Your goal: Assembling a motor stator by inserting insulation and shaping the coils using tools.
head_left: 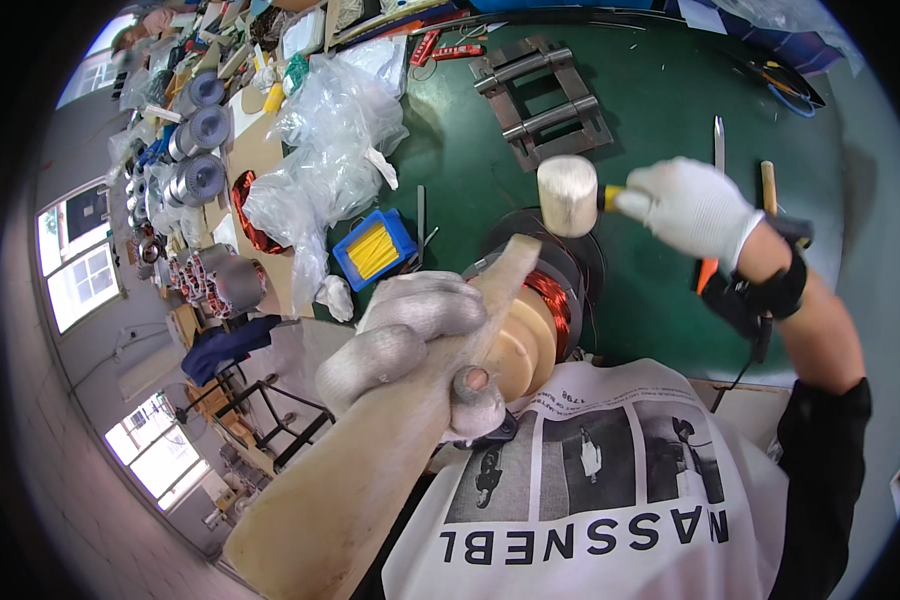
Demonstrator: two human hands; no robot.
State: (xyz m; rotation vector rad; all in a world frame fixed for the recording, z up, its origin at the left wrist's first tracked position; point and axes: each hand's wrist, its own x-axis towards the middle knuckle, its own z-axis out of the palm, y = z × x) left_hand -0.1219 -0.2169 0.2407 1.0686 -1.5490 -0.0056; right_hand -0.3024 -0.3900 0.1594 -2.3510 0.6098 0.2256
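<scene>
My left hand (420, 335), in a whitish work glove with a bare thumb tip, is closed round a long, flat, cream-coloured paddle (340, 490). The paddle's narrow end rests against a round part wound with red copper wire (550, 300); whether it enters the part, I cannot tell. Stepped cream discs (518, 350) sit on the near side of that part, and dark rings lie behind it. My right hand (692, 210), gloved in white, grips the yellow handle of a mallet (568, 197). Its pale cylindrical head is just above the paddle's tip.
On the green table (660, 110) are a steel frame (542, 100), a blue box of yellow strips (375, 248), clear plastic bags (335, 140) and a chisel-like tool (719, 145). A black corded tool (740, 305) lies beneath my right forearm. Wire spools (202, 178) stand at left.
</scene>
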